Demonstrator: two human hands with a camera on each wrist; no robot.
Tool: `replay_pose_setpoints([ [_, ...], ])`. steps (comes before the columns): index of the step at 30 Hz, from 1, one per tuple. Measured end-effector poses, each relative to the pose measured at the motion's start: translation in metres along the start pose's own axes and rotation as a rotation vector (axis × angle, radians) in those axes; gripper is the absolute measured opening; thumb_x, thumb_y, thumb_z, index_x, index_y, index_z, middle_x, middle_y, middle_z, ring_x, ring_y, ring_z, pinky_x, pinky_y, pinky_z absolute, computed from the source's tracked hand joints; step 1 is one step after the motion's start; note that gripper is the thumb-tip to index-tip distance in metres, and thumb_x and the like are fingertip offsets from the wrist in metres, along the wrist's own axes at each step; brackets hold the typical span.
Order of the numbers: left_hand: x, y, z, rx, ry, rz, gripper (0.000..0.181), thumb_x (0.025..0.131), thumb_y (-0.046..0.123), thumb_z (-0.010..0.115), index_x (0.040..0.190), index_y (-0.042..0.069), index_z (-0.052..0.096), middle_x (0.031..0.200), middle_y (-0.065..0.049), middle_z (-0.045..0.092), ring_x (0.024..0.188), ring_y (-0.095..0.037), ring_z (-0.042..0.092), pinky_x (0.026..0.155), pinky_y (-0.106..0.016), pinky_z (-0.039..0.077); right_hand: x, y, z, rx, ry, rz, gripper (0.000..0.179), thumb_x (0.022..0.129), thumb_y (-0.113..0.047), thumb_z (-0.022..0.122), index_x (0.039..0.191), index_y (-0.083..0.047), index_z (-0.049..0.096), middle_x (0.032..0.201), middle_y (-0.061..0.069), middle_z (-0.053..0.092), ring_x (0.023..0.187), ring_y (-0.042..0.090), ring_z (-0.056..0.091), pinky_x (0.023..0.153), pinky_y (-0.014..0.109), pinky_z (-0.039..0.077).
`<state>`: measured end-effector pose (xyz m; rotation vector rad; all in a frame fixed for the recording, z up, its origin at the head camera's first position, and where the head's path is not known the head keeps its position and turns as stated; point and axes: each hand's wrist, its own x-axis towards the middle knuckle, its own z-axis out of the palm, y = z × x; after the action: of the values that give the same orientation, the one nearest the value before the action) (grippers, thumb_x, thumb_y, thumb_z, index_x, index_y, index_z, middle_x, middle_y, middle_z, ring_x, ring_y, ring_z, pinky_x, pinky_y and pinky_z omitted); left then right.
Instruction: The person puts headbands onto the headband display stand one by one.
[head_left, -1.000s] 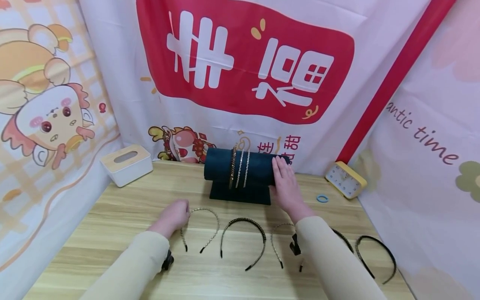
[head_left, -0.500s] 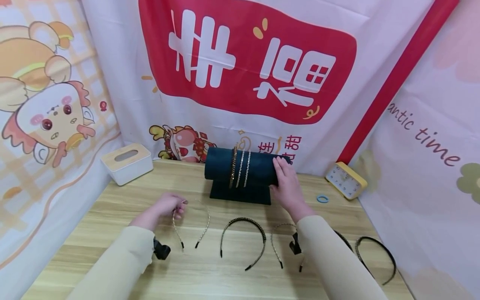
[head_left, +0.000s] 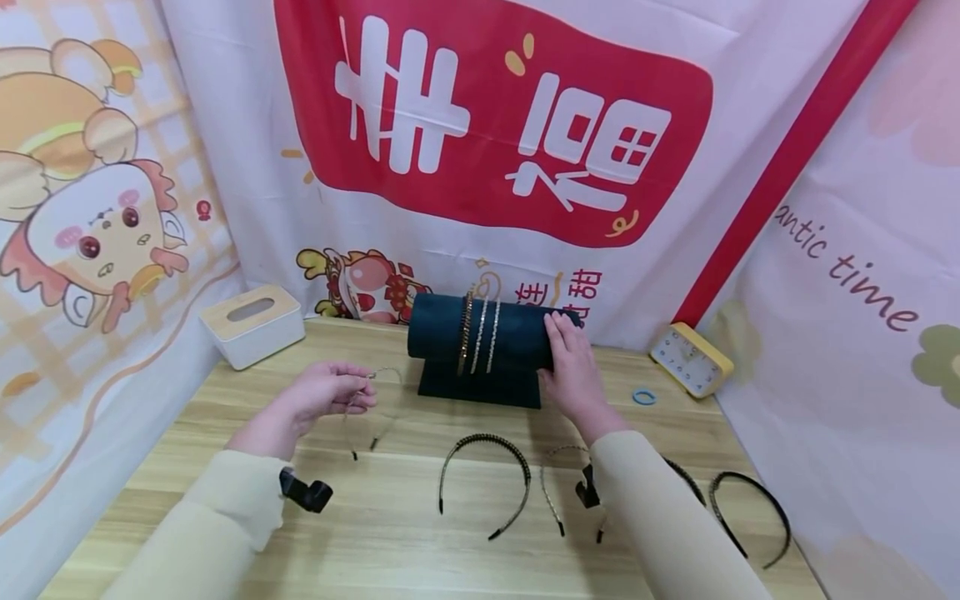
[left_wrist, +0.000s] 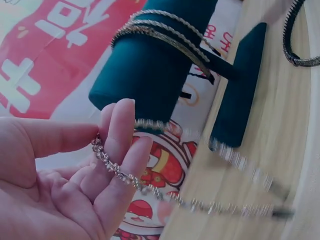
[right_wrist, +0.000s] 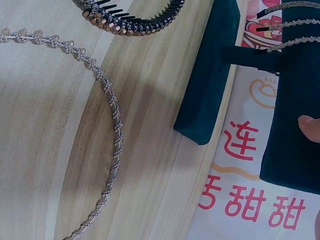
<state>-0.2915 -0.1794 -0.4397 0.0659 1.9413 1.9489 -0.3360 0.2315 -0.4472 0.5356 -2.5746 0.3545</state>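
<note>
Left hand (head_left: 330,390): thumb and fingers pinch the beaded headband (left_wrist: 197,205) near its bend, just beside the left end of the display stand (head_left: 437,329). Right hand (head_left: 575,367): fingers laid on the opposite end, not clenched. Headband judged light, springy, beads possibly fragile; best held at the bend.

Red-and-white banner (head_left: 491,179) behind a wood-grain table (head_left: 405,542)

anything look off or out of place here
Yes: the cartoon figure on the cloth at the left of the head view is upside down, its head below its body. Nothing looks spilled or broken.
</note>
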Motion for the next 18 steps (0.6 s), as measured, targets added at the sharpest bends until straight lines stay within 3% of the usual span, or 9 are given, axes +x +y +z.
replay_pose_setpoints([
  [5, -0.009, 0.007, 0.0, -0.057, -0.048, -0.006, 0.037, 0.101, 0.001, 0.048, 0.133, -0.016, 0.044, 0.096, -0.011, 0.07, 0.085, -0.019, 0.071, 0.083, -0.036, 0.057, 0.0, 0.001, -0.001, -0.005, -0.019, 0.01, 0.093, 0.081, -0.008, 0.081, 0.156, -0.006, 0.026, 0.156, 0.016, 0.029, 0.145, 0.033, 0.022, 0.119, 0.046, 0.015],
  [8, -0.013, 0.007, -0.002, -0.075, -0.046, 0.034, 0.03, 0.102, 0.003, 0.044, 0.128, -0.013, 0.049, 0.095, -0.007, 0.069, 0.088, -0.018, 0.07, 0.084, -0.035, 0.057, 0.001, 0.001, 0.0, -0.009, -0.015, 0.011, 0.092, 0.08, -0.008, 0.082, 0.155, -0.005, 0.028, 0.155, 0.017, 0.03, 0.145, 0.034, 0.023, 0.119, 0.046, 0.015],
  [15, -0.012, 0.011, -0.003, -0.128, 0.073, 0.114, 0.02, 0.106, 0.012, 0.045, 0.117, -0.001, 0.057, 0.09, -0.003, 0.069, 0.081, -0.013, 0.068, 0.081, -0.03, 0.057, 0.002, 0.001, 0.001, -0.026, -0.013, 0.003, 0.089, 0.08, -0.008, 0.081, 0.153, -0.003, 0.03, 0.153, 0.018, 0.031, 0.144, 0.035, 0.024, 0.118, 0.048, 0.017],
  [18, -0.009, 0.016, -0.002, -0.158, 0.095, 0.121, 0.023, 0.105, 0.01, 0.048, 0.124, -0.002, 0.053, 0.091, -0.003, 0.07, 0.082, -0.012, 0.069, 0.082, -0.029, 0.056, 0.003, 0.002, 0.002, -0.026, -0.013, 0.004, 0.089, 0.08, -0.009, 0.081, 0.153, -0.003, 0.03, 0.153, 0.019, 0.031, 0.143, 0.035, 0.024, 0.117, 0.049, 0.018],
])
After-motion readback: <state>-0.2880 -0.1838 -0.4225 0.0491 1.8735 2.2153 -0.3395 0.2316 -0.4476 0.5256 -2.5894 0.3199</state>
